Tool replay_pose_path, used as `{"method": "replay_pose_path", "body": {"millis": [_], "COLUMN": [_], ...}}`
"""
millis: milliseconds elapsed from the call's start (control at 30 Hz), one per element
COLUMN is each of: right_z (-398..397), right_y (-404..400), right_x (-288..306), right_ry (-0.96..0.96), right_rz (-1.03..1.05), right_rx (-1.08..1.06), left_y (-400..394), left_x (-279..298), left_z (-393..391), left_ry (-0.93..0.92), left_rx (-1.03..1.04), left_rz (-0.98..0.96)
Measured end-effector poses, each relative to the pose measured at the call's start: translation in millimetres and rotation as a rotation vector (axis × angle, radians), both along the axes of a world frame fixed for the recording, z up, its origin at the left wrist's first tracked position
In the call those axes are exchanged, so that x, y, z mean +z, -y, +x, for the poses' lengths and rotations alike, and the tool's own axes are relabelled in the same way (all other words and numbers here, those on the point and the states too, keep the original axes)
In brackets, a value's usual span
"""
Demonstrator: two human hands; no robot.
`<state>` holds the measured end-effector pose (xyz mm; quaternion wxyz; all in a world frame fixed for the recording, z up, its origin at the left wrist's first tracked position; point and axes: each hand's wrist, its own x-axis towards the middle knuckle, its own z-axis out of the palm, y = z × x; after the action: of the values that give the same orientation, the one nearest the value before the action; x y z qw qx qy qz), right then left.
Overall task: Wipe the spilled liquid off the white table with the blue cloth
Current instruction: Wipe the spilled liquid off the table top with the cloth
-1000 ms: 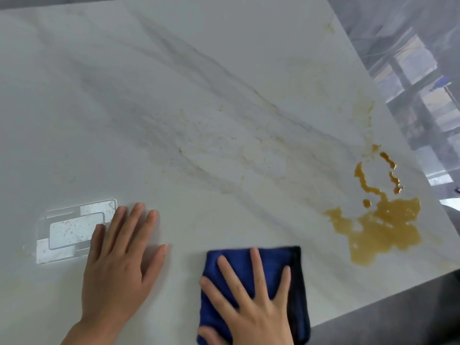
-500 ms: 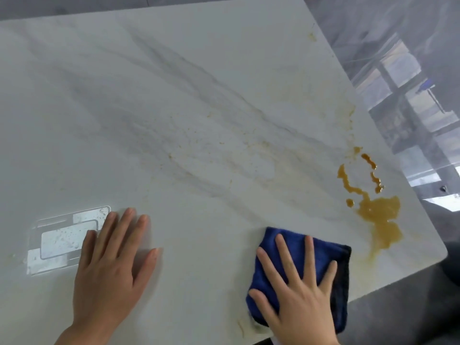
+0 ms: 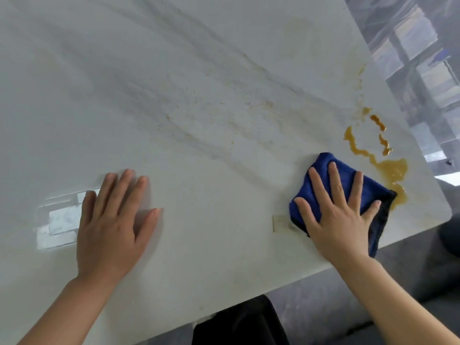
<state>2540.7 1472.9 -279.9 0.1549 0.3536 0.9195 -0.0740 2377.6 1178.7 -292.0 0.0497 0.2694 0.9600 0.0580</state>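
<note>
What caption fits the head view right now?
Right hand presses blue cloth beside amber spill on white table; left hand flat.

**Cloth at spill edge, lower right**

Blue cloth (image 3: 323,170): folded, dark trim on its right edge, flat on the white bench (image 3: 199,95) in the lower right of the frame, its near corner past the bench edge. Spilled liquid (image 3: 393,168): amber puddle touching the cloth's right side, thin squiggly trails running up-frame from it, faint yellowish smears above.
</note>
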Motion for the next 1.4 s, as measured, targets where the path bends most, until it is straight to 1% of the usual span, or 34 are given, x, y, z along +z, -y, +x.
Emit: {"method": "replay_pose_path", "body": {"millis": [133, 200, 267, 333, 433, 533, 600, 633, 667, 767, 867, 933, 1033, 1100, 1167, 1200, 1267, 1333, 1400], "right_z": [10, -2, -25, -52, -68, -43, -21, -13, -8, -10, -41, -63, -67, -40, -1, 16, 37, 37, 22], "right_y": [31, 27, 8, -22, -67, -81, -67, -54, -37, 5, -1, -29, -80, -100, -93, -79, -46, -30, -39], "right_x": [0, -3, -8, -10, -8, -3, -1, 0, -1, -2, -6, -10, -10, -6, 0, 2, 3, 1, -4], "right_ry": [-0.015, -0.036, -0.085, -0.119, -0.121, -0.098, -0.077, -0.064, -0.051, -0.043, -0.086, -0.131, -0.105, -0.063, -0.032, -0.020, -0.008, 0.009, -0.024], "right_rz": [-0.028, -0.030, -0.013, 0.002, -0.015, -0.007, -0.018, -0.030, -0.028, -0.024, -0.006, 0.014, 0.015, 0.006, -0.012, -0.015, -0.033, -0.071, -0.032], "right_rx": [0.159, 0.236, 0.289, 0.254, 0.097, -0.050, -0.132, -0.131, -0.084, 0.180, 0.326, 0.308, 0.132, -0.009, -0.101, -0.110, -0.038, 0.061, 0.143], "left_y": [0, 1, 0, 1, 0, 0, 0, 0, 0, -1, 0, 1, 0, 0, 0, 0, 0, -1, -2], "left_x": [-3, -4, -5, -6, -5, -3, -3, -3, -3, -3, -4, -3, -2, -2, -2, -2, -2, -3, -2], "left_z": [0, -1, -2, -2, -2, -2, -2, -3, -3, -3, -3, -3, -3, -3, -3, -3, -3, -4, -3], "left_ry": [-0.022, -0.018, -0.017, -0.009, 0.008, 0.009, 0.005, 0.007, 0.008, 0.012, 0.030, 0.040, 0.057, 0.049, 0.047, 0.051, 0.055, 0.051, 0.044], "left_rx": [0.004, 0.007, 0.006, 0.011, 0.018, 0.016, 0.009, 0.011, 0.011, 0.006, 0.006, 0.003, 0.010, 0.009, 0.005, 0.006, 0.009, 0.004, 0.003], "left_rz": [0.013, 0.021, 0.027, 0.026, 0.028, 0.032, 0.031, 0.032, 0.033, 0.033, 0.035, 0.031, 0.031, 0.035, 0.039, 0.039, 0.039, 0.041, 0.044]}}
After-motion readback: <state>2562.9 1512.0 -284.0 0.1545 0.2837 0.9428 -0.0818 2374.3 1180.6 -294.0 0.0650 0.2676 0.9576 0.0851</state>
